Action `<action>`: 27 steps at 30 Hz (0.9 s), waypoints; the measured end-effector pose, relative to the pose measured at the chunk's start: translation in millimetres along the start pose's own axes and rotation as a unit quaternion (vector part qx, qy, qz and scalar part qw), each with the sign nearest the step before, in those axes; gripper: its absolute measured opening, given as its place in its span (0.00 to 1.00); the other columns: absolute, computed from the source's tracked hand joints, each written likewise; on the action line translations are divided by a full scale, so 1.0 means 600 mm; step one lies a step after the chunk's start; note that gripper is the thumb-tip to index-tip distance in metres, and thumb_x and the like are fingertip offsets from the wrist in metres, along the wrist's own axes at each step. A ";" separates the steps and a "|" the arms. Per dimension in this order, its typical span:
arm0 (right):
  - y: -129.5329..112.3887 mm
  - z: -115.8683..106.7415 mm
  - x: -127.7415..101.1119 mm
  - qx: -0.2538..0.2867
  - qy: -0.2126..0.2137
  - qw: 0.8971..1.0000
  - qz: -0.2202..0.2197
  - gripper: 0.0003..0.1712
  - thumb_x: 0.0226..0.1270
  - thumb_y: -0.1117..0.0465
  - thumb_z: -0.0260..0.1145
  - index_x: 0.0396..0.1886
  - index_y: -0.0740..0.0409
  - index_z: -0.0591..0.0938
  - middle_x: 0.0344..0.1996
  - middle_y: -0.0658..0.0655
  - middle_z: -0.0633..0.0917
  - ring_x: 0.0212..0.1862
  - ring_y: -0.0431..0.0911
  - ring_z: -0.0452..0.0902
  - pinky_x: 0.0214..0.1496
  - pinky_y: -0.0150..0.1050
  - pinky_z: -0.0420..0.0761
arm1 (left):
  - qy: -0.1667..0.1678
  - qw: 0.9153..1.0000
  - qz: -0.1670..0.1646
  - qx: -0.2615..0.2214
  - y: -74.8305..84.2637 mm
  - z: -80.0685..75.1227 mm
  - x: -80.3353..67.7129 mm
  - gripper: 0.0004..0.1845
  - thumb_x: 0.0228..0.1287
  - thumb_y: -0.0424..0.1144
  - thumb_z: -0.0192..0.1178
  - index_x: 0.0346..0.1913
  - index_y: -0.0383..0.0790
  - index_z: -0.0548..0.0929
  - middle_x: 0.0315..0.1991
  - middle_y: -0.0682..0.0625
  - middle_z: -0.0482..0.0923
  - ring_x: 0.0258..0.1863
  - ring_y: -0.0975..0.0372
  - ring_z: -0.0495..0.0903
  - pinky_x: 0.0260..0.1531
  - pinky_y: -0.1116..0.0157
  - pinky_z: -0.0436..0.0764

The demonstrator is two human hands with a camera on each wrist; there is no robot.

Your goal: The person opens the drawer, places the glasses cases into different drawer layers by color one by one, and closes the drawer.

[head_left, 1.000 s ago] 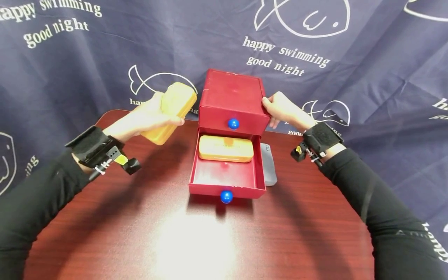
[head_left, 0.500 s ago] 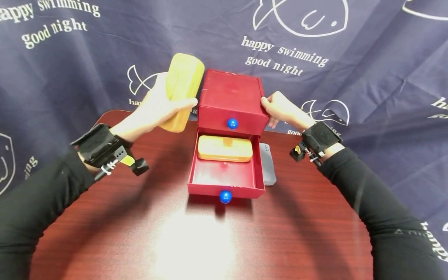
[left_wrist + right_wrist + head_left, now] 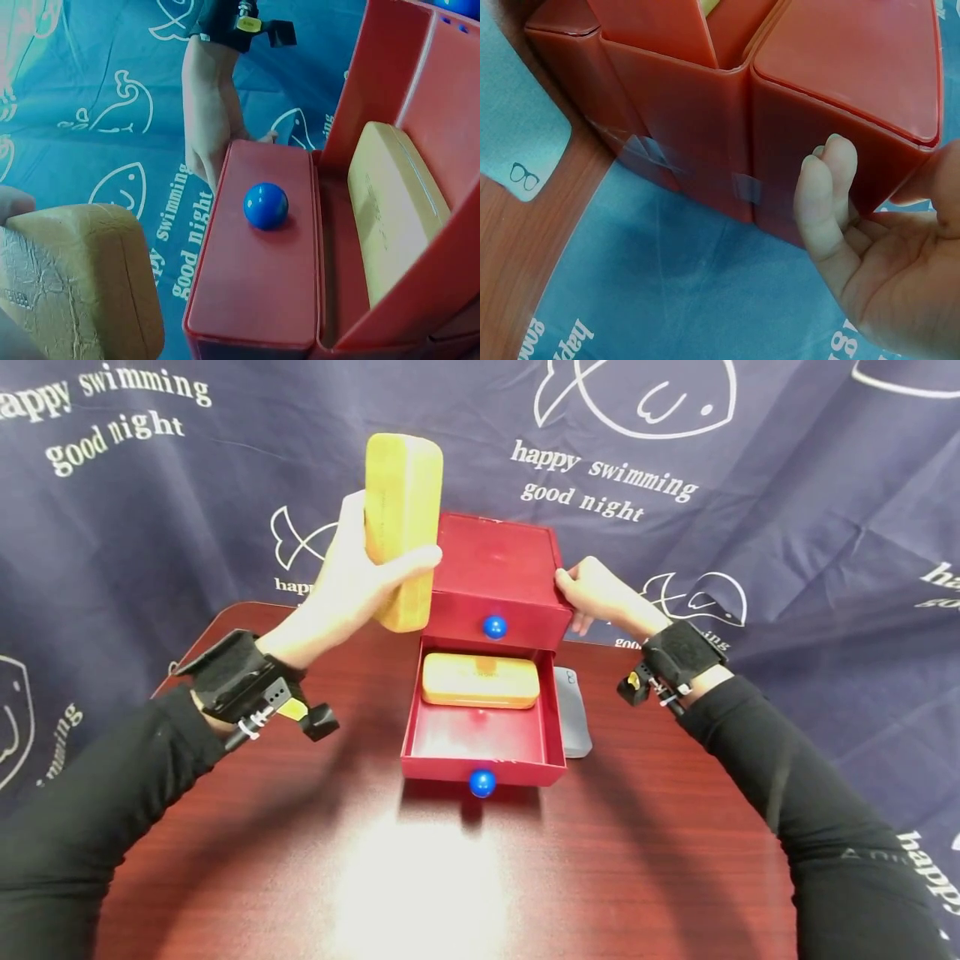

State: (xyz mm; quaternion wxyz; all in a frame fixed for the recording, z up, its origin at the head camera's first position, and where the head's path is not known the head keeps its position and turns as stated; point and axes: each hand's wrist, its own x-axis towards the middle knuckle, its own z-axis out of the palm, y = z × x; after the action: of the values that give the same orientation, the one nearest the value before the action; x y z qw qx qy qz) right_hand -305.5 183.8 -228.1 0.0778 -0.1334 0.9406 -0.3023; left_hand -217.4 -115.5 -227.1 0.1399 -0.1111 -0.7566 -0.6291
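My left hand (image 3: pixel 348 585) grips a yellow glasses case (image 3: pixel 405 502), thumb across its near face, holding it upright in the air beside the left edge of a red drawer box (image 3: pixel 498 560). Creases cover the case's end in the left wrist view. At the box's upper right corner, my right hand (image 3: pixel 603 597) holds on, thumb over the top edge and fingers (image 3: pixel 816 206) along the side. Below the shut top drawer with its blue knob (image 3: pixel 495 627), another drawer (image 3: pixel 442 768) is pulled out. A second yellow glasses case (image 3: pixel 480 681) lies across its back.
A grey glasses case (image 3: pixel 573 714) lies on the brown table (image 3: pixel 637 860), against the right side of the drawer box. Behind everything hangs a dark blue curtain (image 3: pixel 465 402) with white fish and lettering.
My left hand has lifted the yellow glasses case up and to the right, turning it from tilted to upright. The right hand, the box and the pulled-out drawer have stayed put.
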 end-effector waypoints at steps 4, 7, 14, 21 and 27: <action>0.000 0.001 0.001 0.000 0.002 1.000 0.001 0.28 0.81 0.57 0.46 0.19 0.63 0.76 0.06 0.53 0.79 0.11 0.44 0.80 0.19 0.33 0.84 | -0.013 1.000 0.014 -0.013 -0.001 0.013 0.000 0.41 0.57 0.44 0.73 0.68 0.47 0.60 0.52 0.52 0.74 0.48 0.59 0.81 0.56 0.63 0.83; 0.000 0.002 0.000 0.002 0.004 1.000 0.000 0.28 0.81 0.57 0.46 0.19 0.63 0.76 0.06 0.53 0.79 0.11 0.44 0.80 0.19 0.33 0.84 | -0.025 0.999 0.028 -0.013 -0.007 0.025 0.001 0.41 0.56 0.43 0.73 0.69 0.47 0.60 0.52 0.51 0.74 0.48 0.59 0.81 0.56 0.63 0.82; 0.002 0.005 0.004 0.001 0.005 1.000 -0.005 0.27 0.80 0.57 0.45 0.19 0.62 0.75 0.05 0.52 0.79 0.10 0.43 0.79 0.18 0.33 0.83 | -0.065 0.996 0.056 -0.006 -0.020 0.056 -0.001 0.42 0.56 0.43 0.75 0.69 0.45 0.61 0.53 0.49 0.76 0.49 0.61 0.81 0.59 0.63 0.80; 0.001 0.004 0.003 -0.001 0.004 1.000 -0.013 0.28 0.80 0.58 0.44 0.19 0.63 0.77 0.05 0.52 0.78 0.09 0.42 0.78 0.17 0.33 0.82 | -0.097 0.994 0.058 -0.002 -0.018 0.082 0.001 0.46 0.55 0.43 0.76 0.72 0.46 0.58 0.55 0.49 0.75 0.49 0.61 0.81 0.58 0.62 0.82; 0.001 0.005 0.003 -0.007 0.004 1.000 -0.011 0.28 0.80 0.58 0.44 0.21 0.66 0.79 0.04 0.52 0.78 0.09 0.42 0.78 0.17 0.33 0.82 | -0.139 0.987 0.073 0.036 -0.016 0.094 0.001 0.46 0.54 0.44 0.77 0.71 0.47 0.60 0.53 0.50 0.77 0.48 0.61 0.81 0.54 0.63 0.84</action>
State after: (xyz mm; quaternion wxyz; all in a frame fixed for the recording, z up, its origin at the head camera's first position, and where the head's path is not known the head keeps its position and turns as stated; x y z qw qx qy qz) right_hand -306.9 182.0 -231.0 0.0692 -0.1434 0.9415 -0.2970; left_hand -225.3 -61.8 -245.2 0.0827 -0.2469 -0.7808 -0.5679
